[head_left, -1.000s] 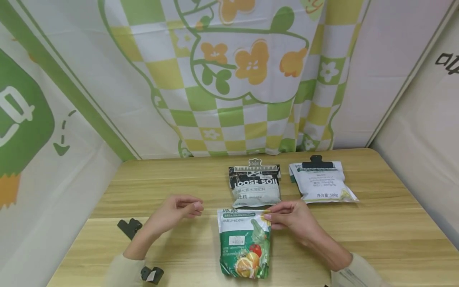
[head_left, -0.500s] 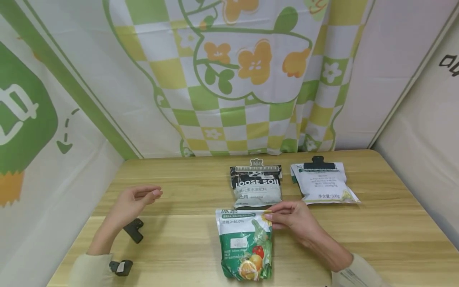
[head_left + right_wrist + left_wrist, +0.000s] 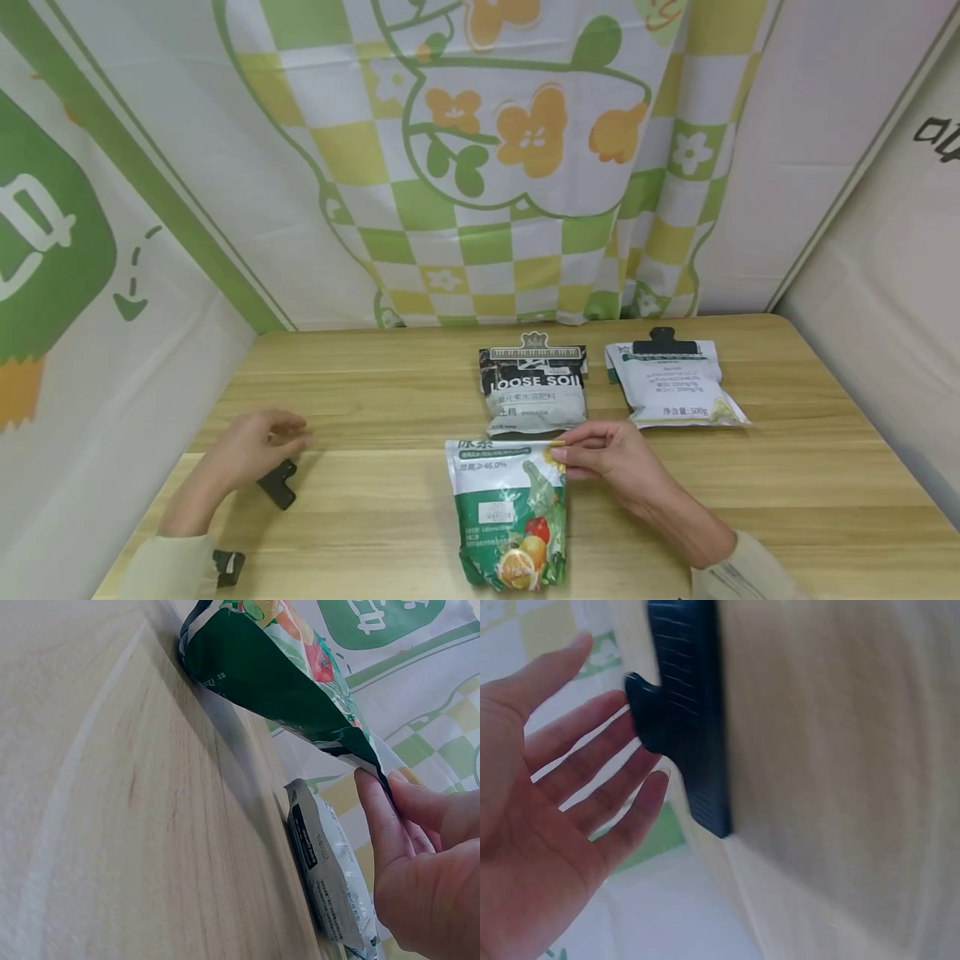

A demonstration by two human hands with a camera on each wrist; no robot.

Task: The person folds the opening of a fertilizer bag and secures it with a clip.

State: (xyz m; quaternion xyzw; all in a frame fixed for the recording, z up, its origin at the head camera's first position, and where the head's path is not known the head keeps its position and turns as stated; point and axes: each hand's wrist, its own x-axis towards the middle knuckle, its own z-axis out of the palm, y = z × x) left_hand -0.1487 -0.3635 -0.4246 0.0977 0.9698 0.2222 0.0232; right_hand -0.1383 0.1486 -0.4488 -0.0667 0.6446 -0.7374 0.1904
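Observation:
My right hand [image 3: 626, 467] pinches the upper right corner of a green and white fertilizer bag [image 3: 510, 517] printed with fruit and vegetables. The right wrist view shows thumb and fingers on either side of the bag's [image 3: 277, 682] edge, its top raised off the table. On the left, my left hand [image 3: 251, 450] hovers over a black bag clip [image 3: 279, 486]. In the left wrist view its fingers are spread and nearly straight, right beside the clip [image 3: 694, 712], with no grip on it. Another black clip [image 3: 228, 567] lies near the left sleeve, partly hidden by it.
Behind the held bag lies a black and grey "LOOSE SOIL" bag [image 3: 536, 400] with a decorated clip [image 3: 534, 346] across its top. To its right is a white bag [image 3: 678, 387] under a black clip [image 3: 663, 342]. A patterned curtain [image 3: 517, 250] hangs beyond the table [image 3: 360, 517].
My left hand has moved left, away from the bag, and then come down toward the black clip. The right hand keeps its pinch on the bag, which has shifted only slightly.

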